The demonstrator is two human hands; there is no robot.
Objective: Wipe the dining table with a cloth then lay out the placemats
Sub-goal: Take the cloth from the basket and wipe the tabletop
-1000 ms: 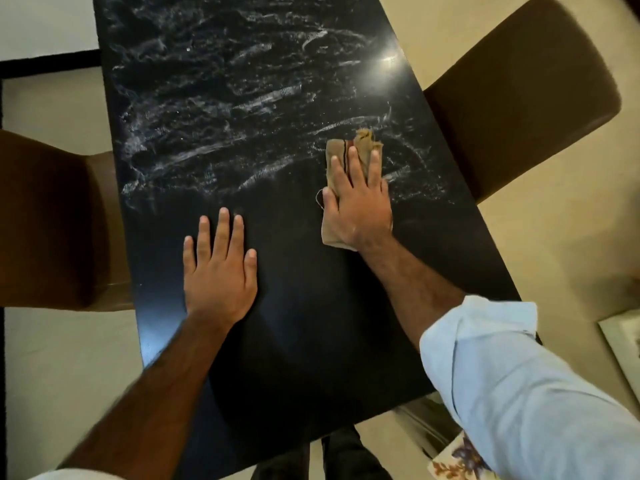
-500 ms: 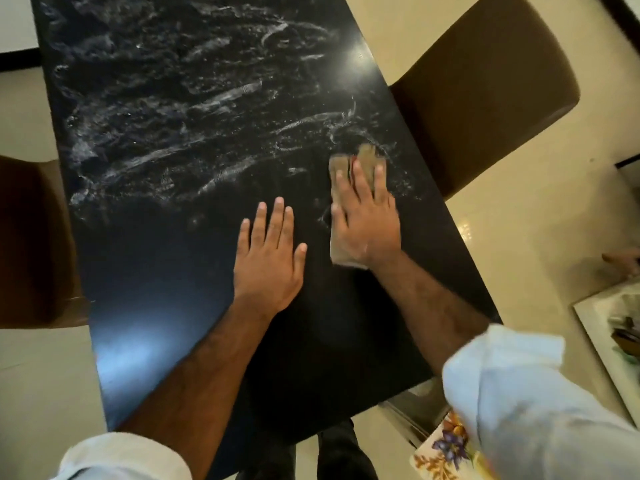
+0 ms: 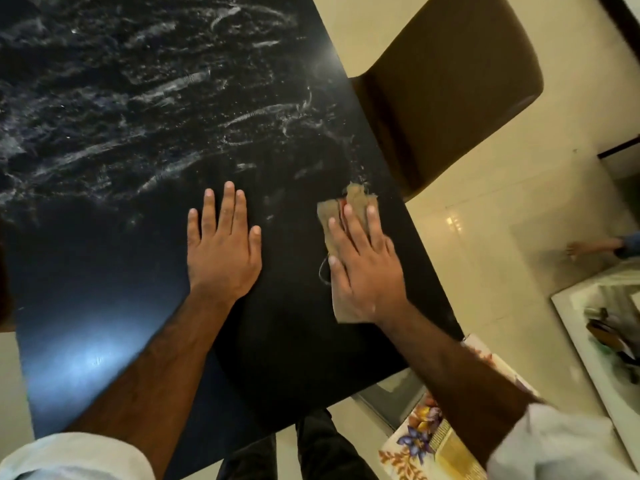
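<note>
2 hands flat on table | right hand presses cloth | left hand bare

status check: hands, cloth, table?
Right hand flat on cloth, near right table edge. Left hand open, bracing on table. Smears remain on far half. Nothing in the way.

Black table streaked with whitish smears (thickest toward 11 o'clock), tan cloth with a red fleck, brown chair, floral placemat in purple, orange and yellow, pale blue sleeves
</note>
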